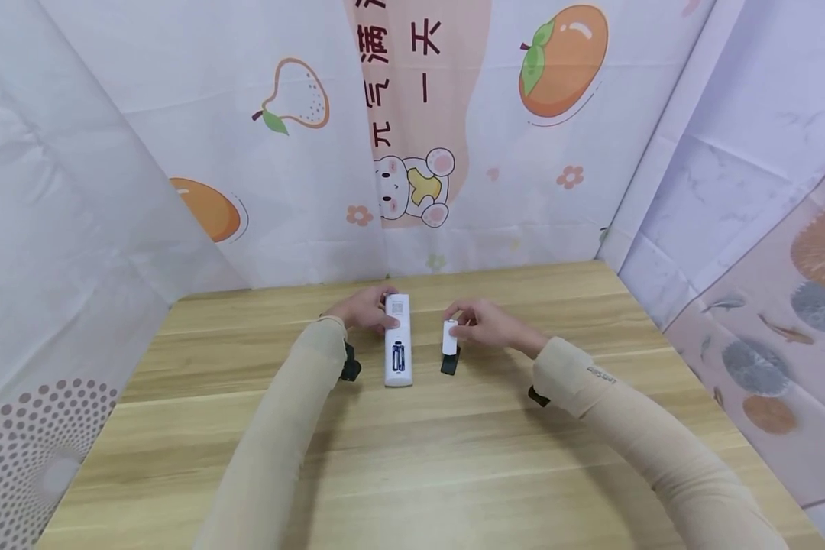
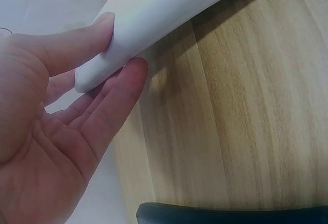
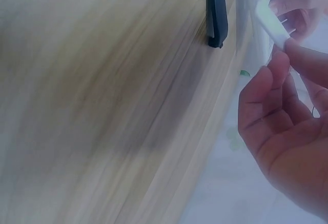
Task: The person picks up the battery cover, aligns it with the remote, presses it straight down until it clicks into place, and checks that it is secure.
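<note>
A white remote control (image 1: 398, 332) lies back up, its battery compartment uncovered and dark blue batteries (image 1: 399, 357) inside. My left hand (image 1: 366, 308) grips its far end, thumb on top and fingers along the side and underneath, as the left wrist view also shows at the remote's end (image 2: 138, 32). To the right, my right hand (image 1: 486, 325) pinches a small white battery cover (image 1: 450, 338) between thumb and fingertips, apart from the remote. In the right wrist view the cover (image 3: 272, 25) is tilted, with the remote behind it.
A small black object (image 1: 450, 362) is just below the cover, partly hidden by it; its kind is unclear. Black wrist gear (image 1: 350, 363) shows beside the left cuff. The wooden table (image 1: 412, 466) meets a printed curtain (image 1: 316, 191) at the back.
</note>
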Motion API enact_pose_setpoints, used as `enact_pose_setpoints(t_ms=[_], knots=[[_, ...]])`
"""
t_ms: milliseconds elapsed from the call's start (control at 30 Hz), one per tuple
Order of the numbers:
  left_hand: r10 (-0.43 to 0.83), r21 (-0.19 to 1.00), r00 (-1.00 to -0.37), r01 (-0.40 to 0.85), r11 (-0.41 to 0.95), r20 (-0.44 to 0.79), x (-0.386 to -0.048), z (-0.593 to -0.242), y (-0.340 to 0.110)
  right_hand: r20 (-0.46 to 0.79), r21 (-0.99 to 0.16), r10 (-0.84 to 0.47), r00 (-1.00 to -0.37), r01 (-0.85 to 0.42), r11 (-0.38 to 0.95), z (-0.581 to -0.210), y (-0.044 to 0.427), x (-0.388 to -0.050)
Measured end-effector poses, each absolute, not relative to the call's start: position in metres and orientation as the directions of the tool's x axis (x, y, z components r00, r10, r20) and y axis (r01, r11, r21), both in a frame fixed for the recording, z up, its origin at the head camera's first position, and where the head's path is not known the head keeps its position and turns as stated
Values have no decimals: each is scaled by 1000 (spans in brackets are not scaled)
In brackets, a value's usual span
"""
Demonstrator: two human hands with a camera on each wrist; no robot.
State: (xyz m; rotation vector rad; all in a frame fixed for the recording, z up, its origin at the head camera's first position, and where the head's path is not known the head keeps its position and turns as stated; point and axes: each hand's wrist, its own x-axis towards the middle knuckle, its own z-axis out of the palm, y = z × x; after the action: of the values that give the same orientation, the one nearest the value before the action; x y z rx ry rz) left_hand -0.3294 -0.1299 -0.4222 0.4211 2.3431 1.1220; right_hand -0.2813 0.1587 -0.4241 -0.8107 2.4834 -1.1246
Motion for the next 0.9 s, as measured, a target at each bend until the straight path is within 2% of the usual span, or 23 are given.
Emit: enact_pose_setpoints(t_ms=[333, 900], knots=[[477, 794, -821, 50, 606, -313, -330, -423, -131, -49, -782, -587, -808, -335, 526, -422, 147, -280], [480, 834, -807, -28, 551, -345, -332, -428, -131, -22, -831, -650, -760, -348, 434, -426, 123, -280]])
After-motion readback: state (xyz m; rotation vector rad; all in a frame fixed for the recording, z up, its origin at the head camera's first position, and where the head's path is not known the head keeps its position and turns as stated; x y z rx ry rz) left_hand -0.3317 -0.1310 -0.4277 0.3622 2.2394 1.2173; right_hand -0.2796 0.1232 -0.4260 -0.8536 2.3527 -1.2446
